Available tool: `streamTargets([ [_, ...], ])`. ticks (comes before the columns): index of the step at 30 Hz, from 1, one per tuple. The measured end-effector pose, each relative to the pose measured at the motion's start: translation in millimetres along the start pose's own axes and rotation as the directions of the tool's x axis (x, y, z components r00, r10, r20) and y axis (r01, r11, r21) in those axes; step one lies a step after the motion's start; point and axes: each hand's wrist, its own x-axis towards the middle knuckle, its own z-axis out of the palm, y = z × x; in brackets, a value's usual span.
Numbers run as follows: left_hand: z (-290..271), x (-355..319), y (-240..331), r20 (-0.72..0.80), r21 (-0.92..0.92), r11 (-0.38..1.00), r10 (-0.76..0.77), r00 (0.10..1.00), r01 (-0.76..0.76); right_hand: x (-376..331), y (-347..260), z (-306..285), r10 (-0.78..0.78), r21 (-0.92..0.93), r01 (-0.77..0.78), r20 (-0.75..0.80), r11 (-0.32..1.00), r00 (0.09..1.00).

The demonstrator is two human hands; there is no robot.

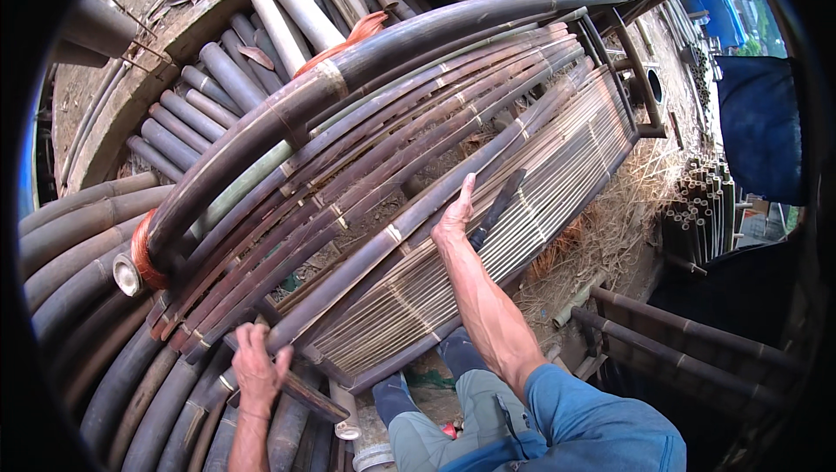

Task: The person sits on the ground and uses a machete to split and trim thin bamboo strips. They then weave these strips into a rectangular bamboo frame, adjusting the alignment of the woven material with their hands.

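A long bamboo bench (601,137) of dark poles and pale thin slats lies tilted in front of me, running from lower left to upper right. My right hand (453,215) is closed on the long dark bamboo pole (392,235) along its slatted part; some fingers are hidden behind the pole. My left hand (258,367) has its fingers curled at the lower left end of that same pole, by the frame corner. A dark-handled tool (500,209) rests on the slats beside my right wrist. Orange cord (150,254) binds the end of the thick curved top rail (261,119).
Curved bamboo poles (78,237) are heaped at the left, with cut lengths (196,119) behind the bench. Straw-like shavings (631,202) cover ground at the right, near stacked bamboo tubes (701,198). A dark bamboo rack (688,341) stands lower right, below a hanging blue cloth (758,124).
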Motion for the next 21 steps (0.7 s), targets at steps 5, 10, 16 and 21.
streamTargets([
  [5,-3,-48,36,0.097,0.077,0.996,-0.054,0.994,0.046,-35,-30,1,0.078,0.011,-0.079,0.073,0.997,0.994],
  [10,-29,-58,60,0.113,0.039,0.998,-0.044,0.993,0.039,-56,-74,-12,0.1,0.08,-0.116,0.178,0.99,0.979],
  [16,-80,-81,110,0.388,-0.037,0.978,-0.174,0.905,0.204,-104,-163,-41,0.078,0.137,-0.128,0.321,0.982,0.944],
  [21,-78,-93,151,0.729,-0.384,0.62,-0.251,0.637,0.684,-55,-266,-47,-0.004,0.18,-0.051,0.292,0.982,0.956],
])
